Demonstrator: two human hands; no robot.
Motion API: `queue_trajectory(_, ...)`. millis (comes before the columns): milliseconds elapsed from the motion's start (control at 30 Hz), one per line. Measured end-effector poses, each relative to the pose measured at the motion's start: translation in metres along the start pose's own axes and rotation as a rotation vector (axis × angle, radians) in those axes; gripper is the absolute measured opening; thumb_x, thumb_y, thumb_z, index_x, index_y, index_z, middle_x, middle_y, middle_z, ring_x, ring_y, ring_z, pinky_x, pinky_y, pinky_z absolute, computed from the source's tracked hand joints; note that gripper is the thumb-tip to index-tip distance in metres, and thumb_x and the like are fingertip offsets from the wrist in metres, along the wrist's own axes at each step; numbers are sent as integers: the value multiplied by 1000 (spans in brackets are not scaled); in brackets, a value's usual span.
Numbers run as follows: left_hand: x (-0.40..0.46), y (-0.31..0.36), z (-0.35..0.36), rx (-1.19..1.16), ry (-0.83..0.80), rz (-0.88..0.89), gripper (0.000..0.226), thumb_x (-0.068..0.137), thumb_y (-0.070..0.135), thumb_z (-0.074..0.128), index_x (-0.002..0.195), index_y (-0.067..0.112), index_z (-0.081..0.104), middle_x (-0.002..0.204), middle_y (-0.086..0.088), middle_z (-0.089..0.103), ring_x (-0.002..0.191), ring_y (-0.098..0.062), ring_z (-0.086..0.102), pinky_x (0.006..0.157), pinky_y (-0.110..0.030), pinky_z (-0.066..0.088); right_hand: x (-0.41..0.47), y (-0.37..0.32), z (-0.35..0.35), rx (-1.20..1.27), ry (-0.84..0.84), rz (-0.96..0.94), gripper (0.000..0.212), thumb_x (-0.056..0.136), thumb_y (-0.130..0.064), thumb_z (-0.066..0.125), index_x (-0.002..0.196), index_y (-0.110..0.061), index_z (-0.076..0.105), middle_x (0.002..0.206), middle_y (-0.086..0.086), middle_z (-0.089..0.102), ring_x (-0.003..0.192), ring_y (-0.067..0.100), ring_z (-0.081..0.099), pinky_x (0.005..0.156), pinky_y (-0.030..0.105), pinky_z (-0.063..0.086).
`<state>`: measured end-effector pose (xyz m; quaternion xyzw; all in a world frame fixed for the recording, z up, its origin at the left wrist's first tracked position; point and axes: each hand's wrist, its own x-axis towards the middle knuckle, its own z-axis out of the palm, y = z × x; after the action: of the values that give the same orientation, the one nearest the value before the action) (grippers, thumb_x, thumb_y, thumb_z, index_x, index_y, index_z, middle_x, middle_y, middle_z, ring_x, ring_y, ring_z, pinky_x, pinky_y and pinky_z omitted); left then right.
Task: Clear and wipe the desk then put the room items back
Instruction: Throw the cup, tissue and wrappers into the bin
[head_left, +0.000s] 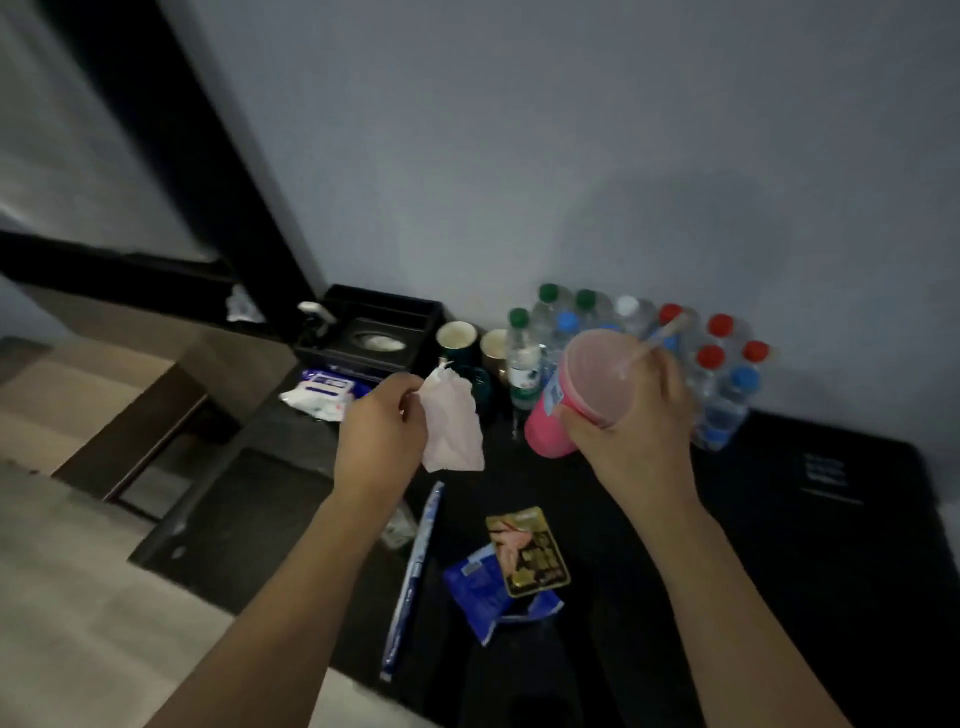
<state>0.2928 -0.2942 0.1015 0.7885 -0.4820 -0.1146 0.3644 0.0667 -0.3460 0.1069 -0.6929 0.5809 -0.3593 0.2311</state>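
1. Dim grey wall backs a dark counter (779, 545) that runs into the corner beside a black frame; only the head view shows it.
2. I judge I am in the clearing step: wrappers are not yet gathered and nothing looks wiped.
3. My left hand (382, 434) has its fingers (410, 397) pinched narrow on a crumpled pale tissue (452, 426), held above the counter.
4. My right hand (631, 421) wraps its fingers round a pink cup (576, 395), lifted and tilted, with a straw (654, 340) sticking out. A pale pink lid or film covers its mouth, so I cannot tell what is left inside.
5. Behind stand capped water bottles (722, 364) and two mugs (457, 338); both look empty, though the light is poor. A black tissue box (376, 340) shows white tissue at its opening.
6. A gold packet (527, 553), a blue wrapper (480, 587) and a long blue sachet (413, 577) lie near me.
7. Next, I think, cup and tissue need a bin, the cup kept upright against spills.
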Motion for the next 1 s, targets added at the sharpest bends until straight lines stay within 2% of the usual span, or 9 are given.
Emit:
queue_trajectory(100, -5, -29, -58, -129, 178, -92, 22, 94, 13, 52, 94, 25, 70, 77, 10, 68, 69, -5, 64, 62, -24, 52, 3, -53, 27, 25, -38, -100, 96, 70, -41, 80, 145, -22, 24, 148, 2, 22, 137, 29, 26, 109, 54, 33)
queue_trajectory(200, -13, -70, -119, -184, 296, -199, 21, 92, 13, 54, 91, 25, 72, 75, 9, 68, 69, -2, 63, 54, -9, 45, -8, -118, 61, 77, -95, -229, 95, 69, -44, 80, 145, -25, 25, 150, 0, 19, 138, 29, 24, 110, 53, 33)
queue_trajectory(267, -21, -102, -158, -206, 369, -265, 22, 92, 13, 54, 92, 25, 73, 75, 8, 69, 68, -7, 65, 53, -12, 46, -23, -163, 84, 106, -149, -322, 96, 68, -46, 80, 145, -24, 26, 150, -1, 20, 137, 27, 25, 110, 49, 34)
queue_trajectory(367, -38, -152, -218, -228, 452, -342, 26, 92, 11, 53, 89, 29, 72, 73, 10, 68, 65, -14, 66, 57, -33, 57, -49, -223, 126, 138, -205, -412, 94, 67, -43, 82, 143, -22, 31, 149, 2, 24, 135, 25, 28, 108, 44, 35)
queue_trajectory(467, -60, -207, -280, -219, 568, -376, 31, 86, 4, 50, 82, 26, 73, 71, 12, 68, 67, -9, 65, 58, -27, 53, -82, -280, 181, 162, -317, -473, 96, 67, -39, 84, 146, -25, 30, 149, -2, 23, 134, 23, 28, 107, 45, 38)
queue_trajectory(600, -95, -281, -359, -165, 644, -449, 33, 83, 1, 50, 79, 25, 72, 73, 11, 68, 65, -2, 61, 50, -13, 39, -145, -351, 259, 213, -493, -547, 98, 70, -39, 83, 148, -31, 24, 148, -14, 17, 133, 15, 25, 109, 41, 35)
queue_trajectory(667, -115, -323, -394, -152, 675, -492, 33, 82, 1, 51, 79, 27, 72, 71, 10, 68, 64, -6, 61, 50, -18, 41, -182, -384, 298, 236, -608, -563, 100, 71, -38, 81, 150, -35, 20, 143, -25, 13, 130, 8, 23, 110, 37, 33)
queue_trajectory(800, -141, -390, -445, -151, 706, -558, 39, 80, -1, 51, 75, 33, 71, 72, 11, 69, 67, -6, 63, 54, -24, 45, -230, -427, 359, 206, -817, -554, 101, 71, -39, 81, 148, -43, 17, 136, -34, 11, 135, 13, 26, 106, 48, 42)
queue_trajectory(1000, -117, -458, -484, -224, 728, -619, 41, 82, -1, 52, 73, 36, 69, 71, 14, 70, 69, -4, 66, 55, -20, 45, -236, -475, 437, 115, -865, -568, 99, 72, -39, 81, 145, -48, 15, 130, -35, 14, 131, 13, 32, 101, 46, 48)
